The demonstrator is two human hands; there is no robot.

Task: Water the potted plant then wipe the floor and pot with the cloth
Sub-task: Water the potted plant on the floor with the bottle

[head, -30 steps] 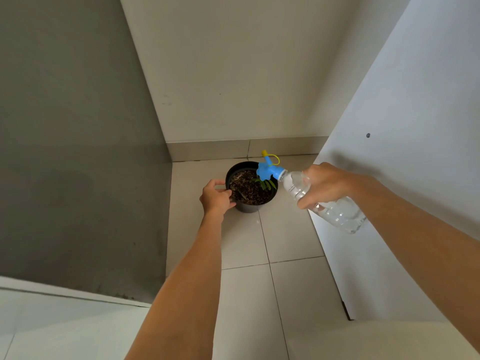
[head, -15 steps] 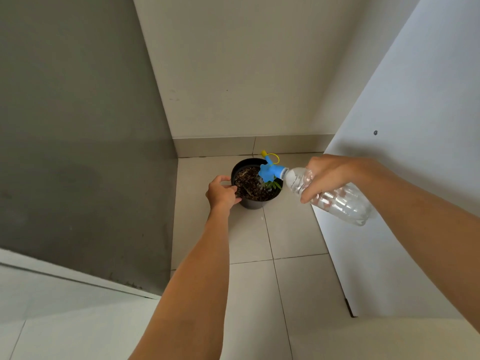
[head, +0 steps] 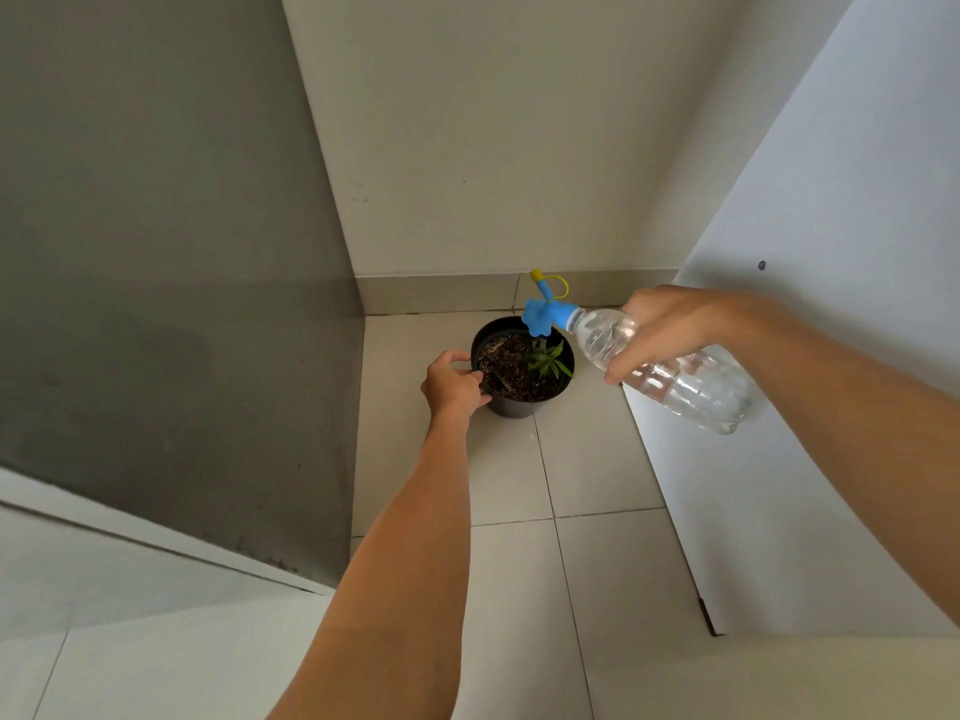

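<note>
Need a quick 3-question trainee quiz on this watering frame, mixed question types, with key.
1. True or false: the left hand grips the rim of the black pot.
2. Multiple choice: the blue sprinkler cap on the bottle sits (A) above the pot's far rim, (B) on the floor tiles, (C) against the grey wall.
3. Fill in: the right hand holds the bottle tilted with its neck pointing toward the ____.

Key: 1 true; 2 A; 3 pot. The small green plant grows on the side of the pot nearer the bottle. No cloth shows in this view.
</note>
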